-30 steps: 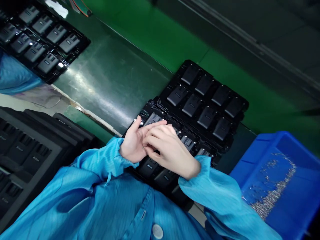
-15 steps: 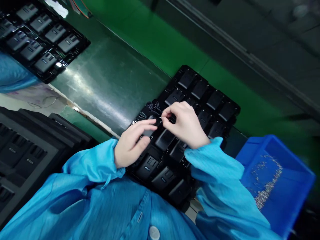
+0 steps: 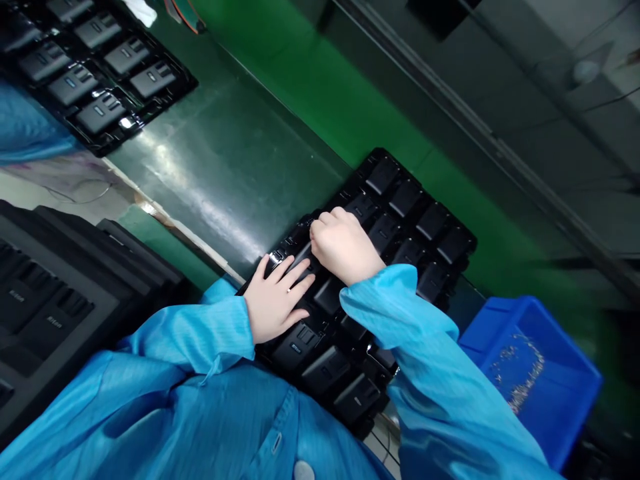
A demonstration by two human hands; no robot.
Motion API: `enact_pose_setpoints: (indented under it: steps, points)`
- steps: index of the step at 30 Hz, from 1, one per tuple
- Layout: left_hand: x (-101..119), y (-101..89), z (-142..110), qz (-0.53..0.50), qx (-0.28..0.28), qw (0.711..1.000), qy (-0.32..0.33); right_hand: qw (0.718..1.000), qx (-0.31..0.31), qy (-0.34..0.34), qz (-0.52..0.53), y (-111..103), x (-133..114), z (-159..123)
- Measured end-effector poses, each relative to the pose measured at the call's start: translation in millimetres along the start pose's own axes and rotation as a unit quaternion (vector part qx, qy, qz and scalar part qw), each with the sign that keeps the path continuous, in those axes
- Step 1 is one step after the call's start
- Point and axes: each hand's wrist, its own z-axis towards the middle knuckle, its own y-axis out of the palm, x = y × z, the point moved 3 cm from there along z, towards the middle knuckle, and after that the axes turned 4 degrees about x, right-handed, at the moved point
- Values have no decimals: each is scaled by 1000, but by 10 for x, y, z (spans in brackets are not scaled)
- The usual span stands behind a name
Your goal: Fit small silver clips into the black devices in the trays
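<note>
In the head view, we see both bare hands over a black tray [image 3: 376, 153] at the middle of the picture. The left hand [image 3: 275, 303] lies wide, palm down, its fingers spread across the near-left part of the tray and partly over a black case [image 3: 303, 257]; we cannot tell how firmly it presses. A small bright spot shows on one of its fingers (a ring or a loose bit of metal, we cannot say which).

The right hand [image 3: 345, 247] is curled narrow, almost into a fist, just beyond the left hand and apart from it. Its fingertips are hidden from us, so we cannot tell whether it holds anything.

Around the hands we find more black cases [image 3: 327, 368], set in rows in the tray; one near the person's body carries pale lettering. Both forearms are in blue sleeves [image 3: 420, 320].

To the right we see a blue bin [image 3: 570, 400], with small metal pieces [image 3: 525, 383] scattered inside it. To the upper left, across a bare stretch of green tabletop [image 3: 240, 147], another loaded tray [image 3: 191, 83] sits beside some blue cloth [image 3: 27, 130]. At the lower left we see a dark stack [image 3: 120, 280], its top layer holding lettered cases [image 3: 55, 323].
</note>
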Motion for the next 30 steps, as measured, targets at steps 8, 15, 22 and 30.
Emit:
enact_pose_setpoints:
  steps: [8, 15, 22, 30]
  points:
    - [-18, 32, -13, -103, 62, 993, -10, 999, 14, -10, 50, 26, 12, -184]
    - [-45, 23, -24, 13, 11, 1000, 24, 990, 8, 59, 125, 73, -32, -438]
    - [-12, -4, 9, 262, -41, 962, 58, 931, 209, 197, 224, -350, 168, -1124]
    - [17, -43, 85, 367, -11, 926, 90, 752, 233, 604, 123, 187, 1247, -3516]
